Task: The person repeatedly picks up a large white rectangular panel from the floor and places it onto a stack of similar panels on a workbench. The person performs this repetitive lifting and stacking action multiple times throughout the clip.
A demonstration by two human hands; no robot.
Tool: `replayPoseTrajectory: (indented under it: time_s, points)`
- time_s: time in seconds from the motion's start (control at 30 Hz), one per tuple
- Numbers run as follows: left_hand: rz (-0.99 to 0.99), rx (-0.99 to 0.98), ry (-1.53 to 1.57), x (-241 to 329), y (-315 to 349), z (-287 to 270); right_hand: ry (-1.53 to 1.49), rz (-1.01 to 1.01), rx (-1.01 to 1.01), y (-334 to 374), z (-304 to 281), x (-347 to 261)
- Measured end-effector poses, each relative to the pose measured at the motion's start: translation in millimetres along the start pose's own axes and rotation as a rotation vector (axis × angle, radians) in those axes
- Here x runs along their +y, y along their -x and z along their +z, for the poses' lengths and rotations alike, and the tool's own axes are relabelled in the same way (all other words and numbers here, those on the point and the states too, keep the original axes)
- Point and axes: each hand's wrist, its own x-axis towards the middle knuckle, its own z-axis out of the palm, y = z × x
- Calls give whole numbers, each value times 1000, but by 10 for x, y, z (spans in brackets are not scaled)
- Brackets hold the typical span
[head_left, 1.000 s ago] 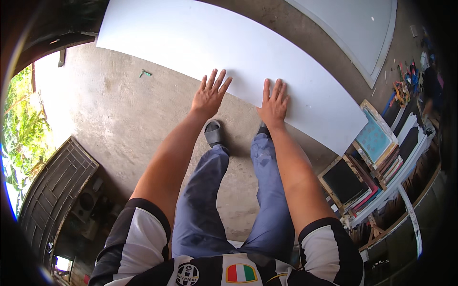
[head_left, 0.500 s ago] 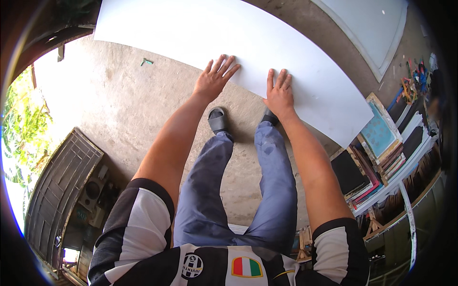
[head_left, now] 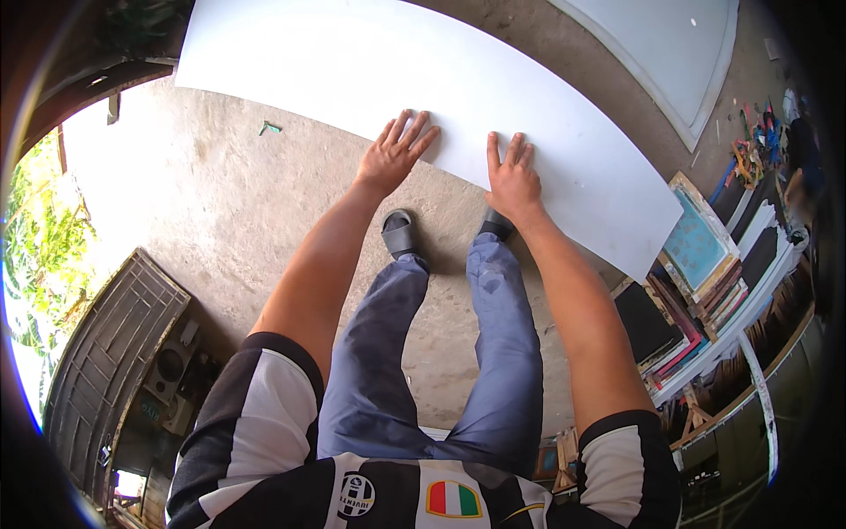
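Note:
A long, smooth white board or sheet [head_left: 352, 62] stretches across the far side in front of me, its near edge running from the upper left down to the right. Over that near edge lies my left hand [head_left: 394, 154], palm down, with fingers spread on the white surface. A short way to the right, my right hand [head_left: 513, 181] rests flat on the same sheet, fingers stretched forward and slightly apart. Neither hand grips anything. What supports the sheet is hidden beneath it.
Framed screens [head_left: 699, 234] are stacked on a shelf at the right, with colourful rags [head_left: 760, 145] beyond. Another pale panel [head_left: 656, 53] lies at the far right. A small green object [head_left: 270, 128] is on the concrete floor [head_left: 238, 185]. A dark cabinet [head_left: 115, 344] stands at left.
The view has shifted slightly, so the sheet and both hands appear a little lower. Both hands stay flat on the sheet in nearly the same places.

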Motion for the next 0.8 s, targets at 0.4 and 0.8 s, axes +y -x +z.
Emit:
replayPoseTrajectory:
  time_s: [0.4, 0.8]
  points:
    - [151, 423, 174, -62, 29, -1546, -281, 107, 404, 659, -867, 364]
    - [120, 174, 243, 329, 76, -1871, -471, 46, 279, 1110, -1049, 652]
